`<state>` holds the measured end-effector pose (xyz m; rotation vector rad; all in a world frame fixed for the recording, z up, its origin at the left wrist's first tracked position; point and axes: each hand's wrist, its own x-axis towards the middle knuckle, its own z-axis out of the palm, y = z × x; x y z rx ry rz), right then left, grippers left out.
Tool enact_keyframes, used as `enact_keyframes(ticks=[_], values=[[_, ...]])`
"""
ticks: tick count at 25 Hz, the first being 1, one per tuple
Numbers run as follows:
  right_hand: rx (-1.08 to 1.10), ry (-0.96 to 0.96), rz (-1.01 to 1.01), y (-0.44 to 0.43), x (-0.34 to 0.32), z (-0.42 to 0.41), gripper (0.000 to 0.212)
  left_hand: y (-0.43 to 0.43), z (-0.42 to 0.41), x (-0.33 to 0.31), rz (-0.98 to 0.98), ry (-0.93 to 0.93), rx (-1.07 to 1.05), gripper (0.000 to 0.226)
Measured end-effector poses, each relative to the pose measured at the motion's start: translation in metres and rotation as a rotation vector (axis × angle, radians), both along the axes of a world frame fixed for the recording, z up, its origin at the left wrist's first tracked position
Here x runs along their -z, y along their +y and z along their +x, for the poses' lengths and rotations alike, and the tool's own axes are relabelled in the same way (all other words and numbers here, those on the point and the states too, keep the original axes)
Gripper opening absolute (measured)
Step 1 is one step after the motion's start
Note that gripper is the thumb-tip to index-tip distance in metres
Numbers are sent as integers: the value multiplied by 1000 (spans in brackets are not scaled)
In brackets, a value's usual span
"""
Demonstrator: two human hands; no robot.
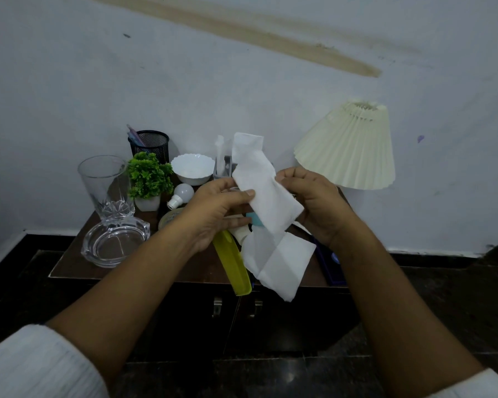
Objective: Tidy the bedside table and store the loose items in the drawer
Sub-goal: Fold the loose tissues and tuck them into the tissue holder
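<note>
While it is held up above the bedside table (69, 268), a long white tissue (268, 202) is pinched on both sides. Its near edge is caught between the thumb and fingers of the left hand (222, 208), and its far edge is gripped by the curled fingers of the right hand (316, 205). The tissue is stretched at a slant between the two hands, and its creased lower end is left hanging in front of the table's front edge.

Just below the hands, a yellow comb (233, 262) is laid on the tabletop, with its tip jutting past the front edge. A white tube (239, 232) and a small blue item (253, 219) are partly hidden beside it. Behind the left hand a bulb (183, 193) is seen on its side, next to a small potted plant (148, 176) and a white bowl (192, 168). A black mesh pen holder (151, 142) is set at the back against the wall. At the left edge a tall glass (107, 185) is stood behind a glass ashtray (115, 242). A pleated cream lampshade (348, 147) is seen at the right. Two metal handles (217, 307) are fitted on the dark front below the tabletop.
</note>
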<state>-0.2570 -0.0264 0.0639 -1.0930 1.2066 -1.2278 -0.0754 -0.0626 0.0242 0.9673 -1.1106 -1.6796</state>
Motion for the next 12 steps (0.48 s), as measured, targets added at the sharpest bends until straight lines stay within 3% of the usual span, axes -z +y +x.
enact_keyframes(ticks=[3,7,12], values=[[-26,5,68,-4,8,1,36,-4,2,3,-58,-6,-95,28],[-39,178,-9,-5,16,9,9,-6,3,5,-124,-7,-125,23],[4,201,-34,-7,19,13,13,-6,3,6,-184,-54,-143,20]])
